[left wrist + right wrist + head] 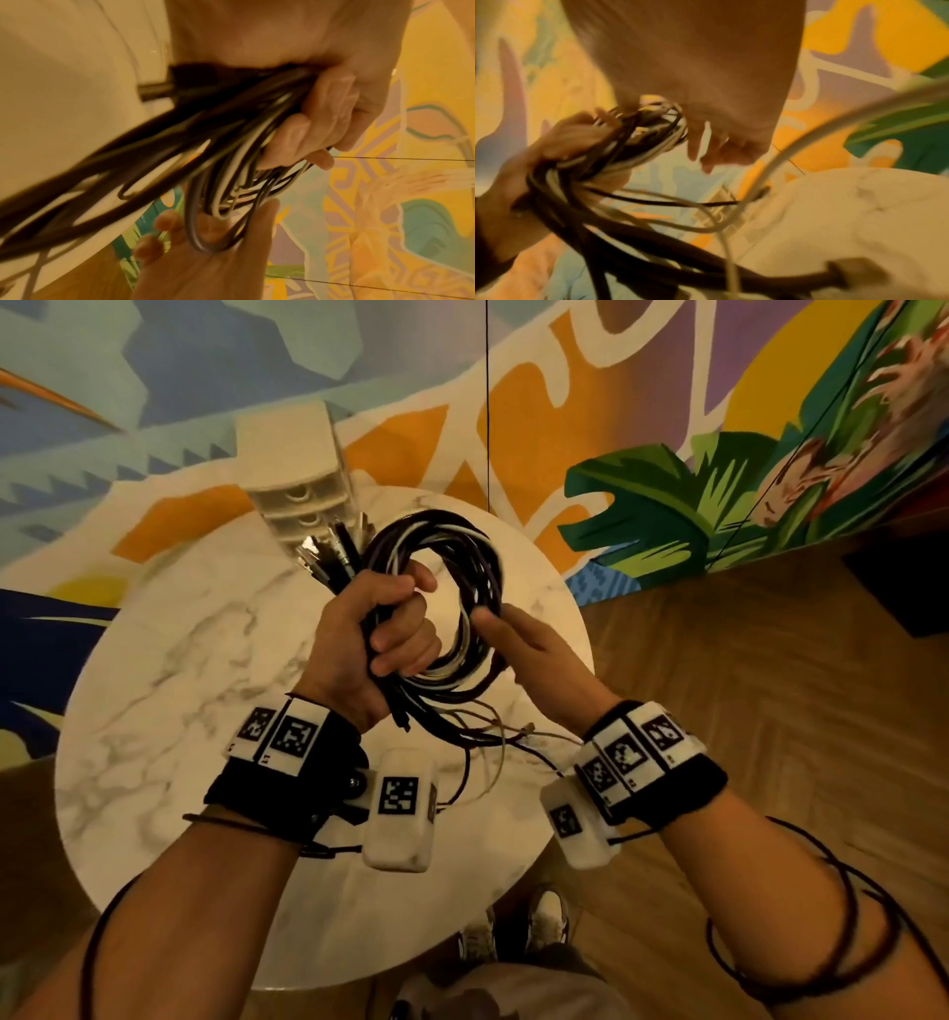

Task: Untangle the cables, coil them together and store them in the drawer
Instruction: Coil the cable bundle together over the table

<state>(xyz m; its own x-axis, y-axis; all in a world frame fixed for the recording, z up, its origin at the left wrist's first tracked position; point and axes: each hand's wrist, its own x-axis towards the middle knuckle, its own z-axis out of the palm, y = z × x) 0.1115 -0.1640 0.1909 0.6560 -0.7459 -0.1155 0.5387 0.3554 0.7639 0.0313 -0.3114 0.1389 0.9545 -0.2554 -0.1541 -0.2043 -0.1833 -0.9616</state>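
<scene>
above the marble tabletop (154, 711), the left grip (369, 634) is clenched around the coiled cables (462, 567). the right grip (518, 639), fingers straight, touches the coil's right side. the drawer unit (298, 474) stands beyond both grips.

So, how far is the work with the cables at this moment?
Mostly done: the cables are already wound into one coil, held in the grip of the left hand. In hand: the right hand, fingers straight, touches the coil's side, while loose ends hang toward the table. Left: tucking those ends in and storing the coil in the drawer unit.
</scene>
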